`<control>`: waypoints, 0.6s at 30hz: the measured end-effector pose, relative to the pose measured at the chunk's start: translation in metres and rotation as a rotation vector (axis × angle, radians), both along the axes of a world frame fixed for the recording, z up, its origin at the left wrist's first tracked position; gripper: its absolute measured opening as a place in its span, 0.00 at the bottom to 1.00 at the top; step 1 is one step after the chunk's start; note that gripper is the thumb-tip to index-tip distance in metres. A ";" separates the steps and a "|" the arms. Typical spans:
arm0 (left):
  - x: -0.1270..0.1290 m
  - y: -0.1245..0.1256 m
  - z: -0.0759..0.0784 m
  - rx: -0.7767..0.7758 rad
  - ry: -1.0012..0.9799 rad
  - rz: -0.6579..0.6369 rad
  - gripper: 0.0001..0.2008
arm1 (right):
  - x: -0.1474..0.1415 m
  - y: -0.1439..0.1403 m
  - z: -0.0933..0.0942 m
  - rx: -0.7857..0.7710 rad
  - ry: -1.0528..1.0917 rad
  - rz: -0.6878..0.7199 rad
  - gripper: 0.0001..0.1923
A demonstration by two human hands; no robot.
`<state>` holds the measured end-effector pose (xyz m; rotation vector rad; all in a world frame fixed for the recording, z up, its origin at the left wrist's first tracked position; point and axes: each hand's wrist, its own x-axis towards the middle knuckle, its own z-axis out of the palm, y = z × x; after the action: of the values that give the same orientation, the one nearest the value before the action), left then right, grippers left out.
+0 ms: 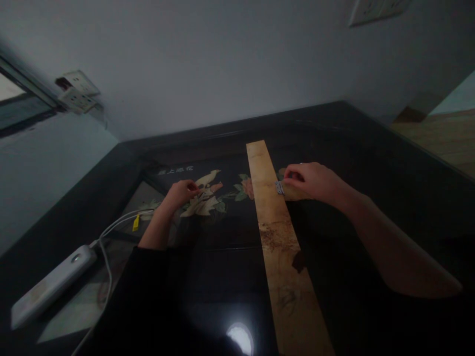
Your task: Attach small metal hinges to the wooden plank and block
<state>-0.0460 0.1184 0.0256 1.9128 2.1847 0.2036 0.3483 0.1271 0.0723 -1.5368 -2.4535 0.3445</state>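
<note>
From the head view, the right hand [313, 180] pinches a small metal hinge [279, 188] against the right edge of the long wooden strip [276, 232] lying across the dark desk [371, 163], while the left hand [182, 192], fingers closed on something tiny, rests over the painted bird-and-flower panel [213, 190], a white power strip [52, 287] near left.

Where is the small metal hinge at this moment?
In the head view, the hinge sits at the right edge of the wooden strip, right of centre, against the fingers of the right hand.
</note>
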 end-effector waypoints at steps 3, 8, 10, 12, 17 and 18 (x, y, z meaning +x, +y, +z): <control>0.000 -0.001 0.003 0.039 0.021 0.008 0.08 | 0.001 0.001 -0.001 -0.002 0.014 0.000 0.09; 0.022 -0.002 0.018 0.183 0.017 -0.054 0.09 | 0.005 0.006 -0.004 -0.061 0.009 -0.020 0.08; 0.044 -0.003 0.027 0.262 -0.038 -0.170 0.08 | 0.007 0.008 -0.007 -0.097 0.005 -0.019 0.08; 0.074 -0.003 0.035 0.289 -0.108 -0.280 0.07 | 0.007 0.009 -0.011 -0.118 0.004 -0.016 0.08; 0.155 0.006 0.042 0.281 -0.261 -0.500 0.04 | 0.004 0.008 -0.015 -0.138 0.036 -0.011 0.09; 0.169 0.009 0.040 0.281 -0.285 -0.534 0.04 | 0.003 0.008 -0.016 -0.141 0.054 -0.008 0.09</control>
<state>0.1230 0.1274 0.0652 2.3631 1.4659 0.6629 0.3511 0.1354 0.0563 -1.5690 -2.4271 0.5608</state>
